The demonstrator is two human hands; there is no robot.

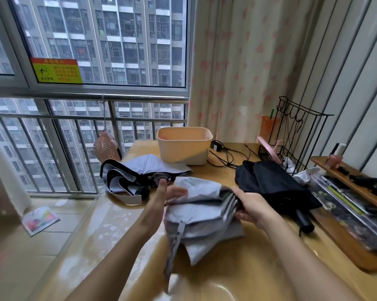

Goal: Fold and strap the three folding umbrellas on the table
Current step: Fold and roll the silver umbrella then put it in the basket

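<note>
grey umbrella between two hands at a glossy bench by the window

a person is sitting or standing at a shiny yellow-brown bench [226, 274] that is reflecting the daylight. the left hand [163, 197] is lying wide, fingers straight, against the left side of a grey umbrella [202, 216] near the bench's middle. the right hand [254, 208] is curling round the bundled ribs at that umbrella's right end. its strap [176, 244] is hanging loose toward the near edge.

a second grey umbrella [139, 170] is lying unfolded just behind, spilling over the bench's left edge. a black umbrella [274, 187] is lying to the right, its handle pointing toward the near side. a beige tub [184, 146] is standing at the back, with black cables [225, 156] trailing beside it and a black wire rack [296, 140] near the right rear corner. a wooden shelf [348, 177] is carrying small bottles on the far right.

a large window [109, 40] with a yellow sticker [56, 71] is showing tower blocks outside, a steel railing [85, 116] is crossing it, and a pink-patterned curtain [237, 61] is hanging to its right. a booklet [39, 220] is lying on the tiled floor.
</note>
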